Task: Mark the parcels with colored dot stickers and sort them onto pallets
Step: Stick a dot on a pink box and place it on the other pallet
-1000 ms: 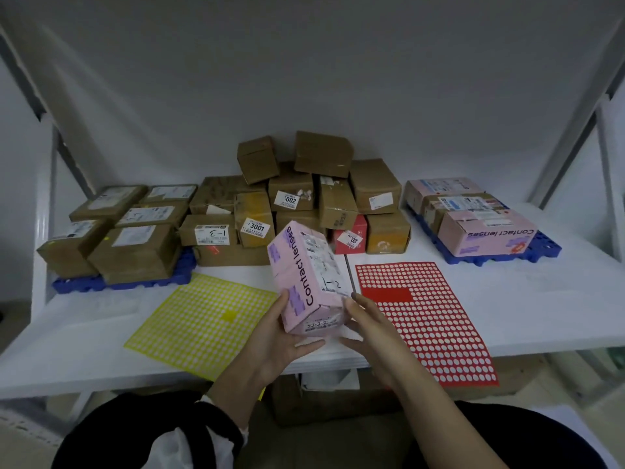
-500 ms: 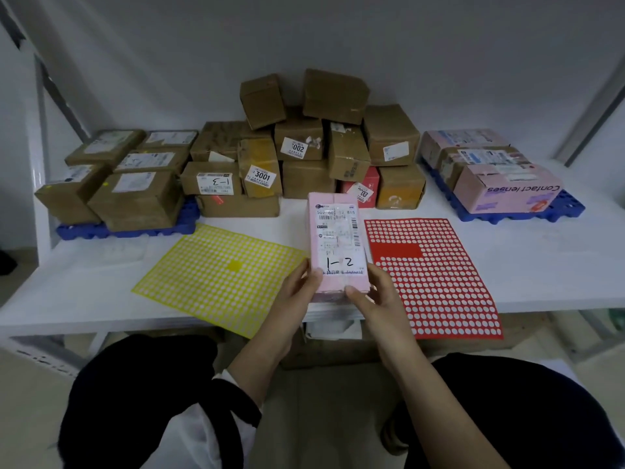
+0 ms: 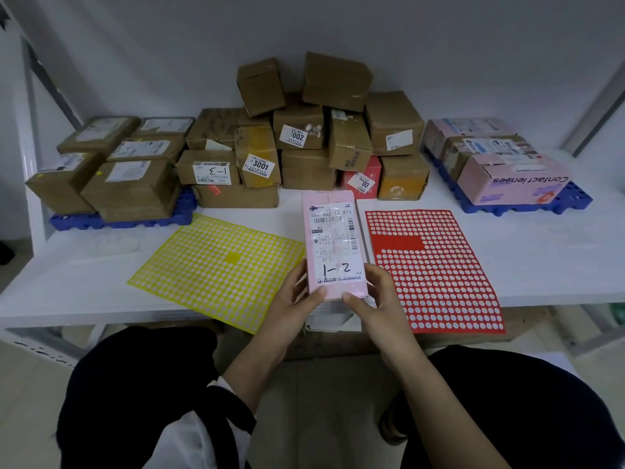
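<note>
A pink parcel with a shipping label marked "1-2" faces up at the table's front edge, between the two sticker sheets. My left hand grips its lower left corner and my right hand grips its lower right corner, thumbs on the label face. The yellow dot-sticker sheet lies to its left, the red dot-sticker sheet to its right. A blue pallet at the left carries brown boxes. Another blue pallet at the right carries pink and brown parcels.
A pile of unsorted brown boxes stands at the back middle against the wall, some labelled 3001, 002 and 1-3. The white table has metal shelf posts at both sides. My dark-clothed knees are below the table edge.
The pink parcel turned from tilted, side lettering showing, to label face up and came lower toward the table edge. Both hands kept hold of it.
</note>
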